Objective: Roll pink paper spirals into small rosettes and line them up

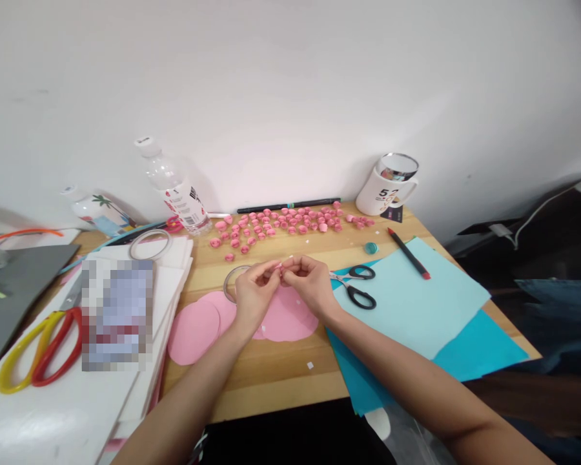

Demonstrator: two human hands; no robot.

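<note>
Over the wooden table, my left hand [256, 287] and my right hand [307, 278] meet with their fingertips pinched together. Between them is a small pink paper piece [280, 265], mostly hidden by the fingers. Several pink paper circles [193, 332] lie beneath and left of my hands, partly overlapping. Behind my hands, many small rolled pink paper rosettes [290, 219] are spread out. A roll of tape [230, 284] lies partly behind my left hand. Scissors with black handles [361, 296] lie just right of my right hand, their blades partly hidden.
Light blue paper [407, 303] covers darker blue sheets [484, 349], with a pencil [409, 253] on top. A mug [385, 187] and a plastic bottle [179, 190] stand near the wall. At left, red-and-yellow scissors [53, 349] and a pixelated object [119, 316] rest on white papers [126, 400].
</note>
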